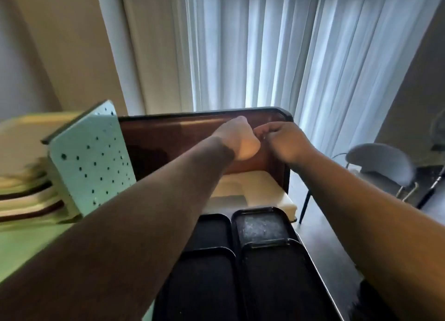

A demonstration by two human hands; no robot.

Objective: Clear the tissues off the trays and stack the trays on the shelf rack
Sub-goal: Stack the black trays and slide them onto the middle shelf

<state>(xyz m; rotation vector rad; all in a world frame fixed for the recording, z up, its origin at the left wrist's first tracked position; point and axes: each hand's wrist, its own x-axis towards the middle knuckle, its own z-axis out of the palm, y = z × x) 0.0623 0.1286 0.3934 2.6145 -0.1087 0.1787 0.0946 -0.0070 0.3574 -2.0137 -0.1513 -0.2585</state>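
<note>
Both my bare arms reach forward from the bottom of the frame and meet near the middle. My left hand (237, 137) is curled into a loose fist, its back toward the camera. My right hand (280, 140) sits just beside it, fingers bent and pinched together at the tips, nearly touching the left. Whether either hand holds anything I cannot tell; the spot between them is blurred and too small to read.

Behind my hands stands a dark brown chair (168, 137) with a black rim and a cream seat cushion (265, 190), in the centre of the frame.

Below my hands, in the lower middle, lie four black trays (262, 226) in two rows of two, close together on a dark table (337, 255). The far right tray shows a pale, dusty smear on its floor. The near two are darker and partly hidden by my left forearm. No tissue shows clearly on any of them.

At the left edge stands a pale green rack (94, 161) with a side panel full of small holes, blurred by motion. Light and dark bands, perhaps tray edges, show in it at far left.

White curtains (265, 46) fill the upper frame. A grey chair (380, 164) sits at the right edge.
</note>
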